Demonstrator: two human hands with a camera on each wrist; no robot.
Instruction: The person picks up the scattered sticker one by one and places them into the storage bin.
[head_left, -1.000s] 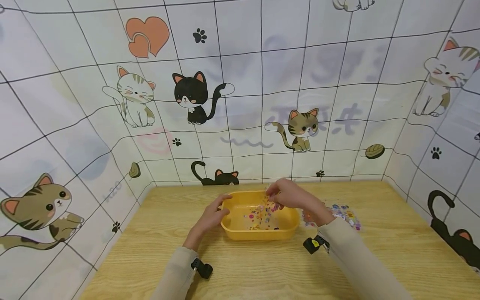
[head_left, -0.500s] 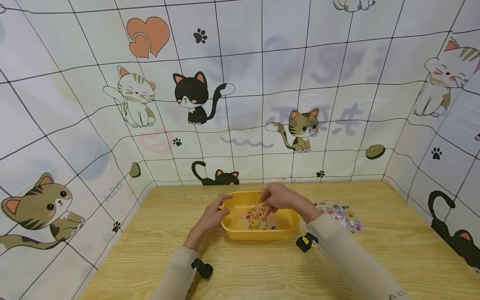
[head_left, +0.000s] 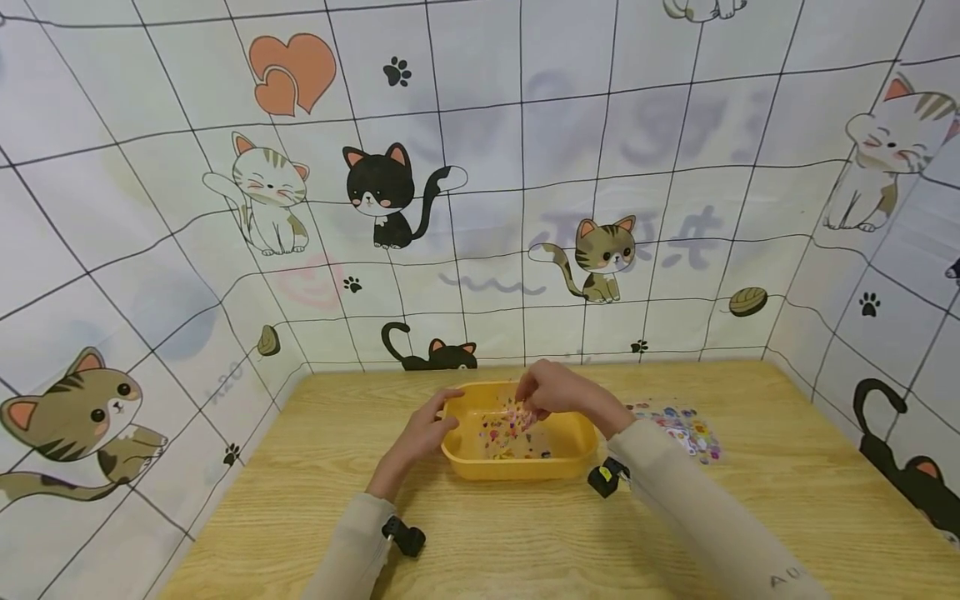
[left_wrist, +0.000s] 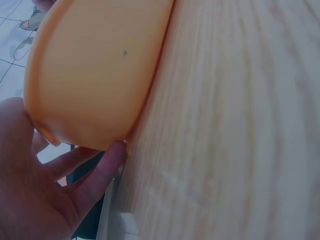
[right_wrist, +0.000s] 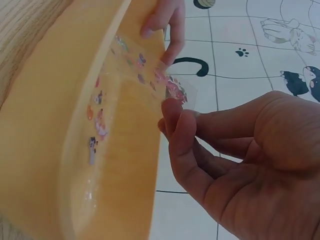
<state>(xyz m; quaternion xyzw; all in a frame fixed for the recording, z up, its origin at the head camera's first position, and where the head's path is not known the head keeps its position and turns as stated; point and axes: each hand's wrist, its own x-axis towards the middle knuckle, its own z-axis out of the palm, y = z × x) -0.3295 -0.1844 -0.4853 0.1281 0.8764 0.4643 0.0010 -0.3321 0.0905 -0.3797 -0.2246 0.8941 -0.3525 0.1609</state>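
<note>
Left hand grips a tub, right hand pinches a sticker sheet, right sleeve overlapping more stickers.

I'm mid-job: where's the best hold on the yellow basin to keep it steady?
Probably the left-end rim of the yellow basin, coming from the left: it gives the left hand an edge to hold, while the right hand, pinching a clear sticker sheet, hangs over the right half.
</note>
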